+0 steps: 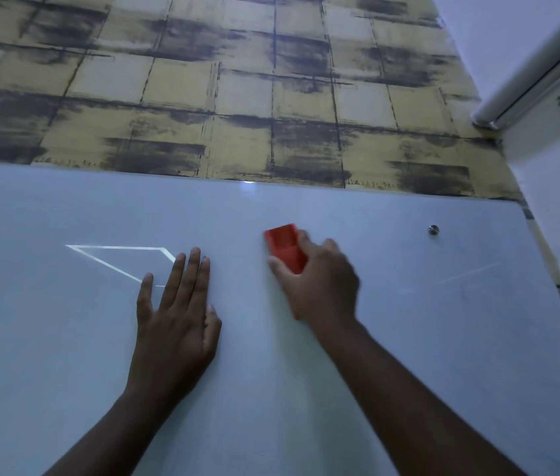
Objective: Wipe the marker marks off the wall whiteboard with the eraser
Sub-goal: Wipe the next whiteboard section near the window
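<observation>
Red eraser (285, 247) pressed flat on whiteboard (306, 355), upper middle of board, just under its top edge. Tilted, long side running up-left to down-right. Slightly blurred.

Right hand (320, 286) grasping eraser from lower right: thumb along its left edge, fingers over its right side, upper-left end of eraser showing clear of hand. Forearm coming in from lower right.

Left hand (177, 321) released, flat on board, fingers spread and pointing up, just left of eraser, apart from it. Forearm from lower left.

Pale slanted four-sided outline (119, 261) on board left of left hand, its right corner passing behind fingertips; drawn mark or reflection, cannot tell. Faint thin streak (467, 272) on board far right of eraser.

Small metal mounting stud (433, 229) near upper right corner of board, well right of eraser.

Yellow-and-dark checked wallpaper (237, 97) above board. White roller-blind tube (532, 67) at upper right.
</observation>
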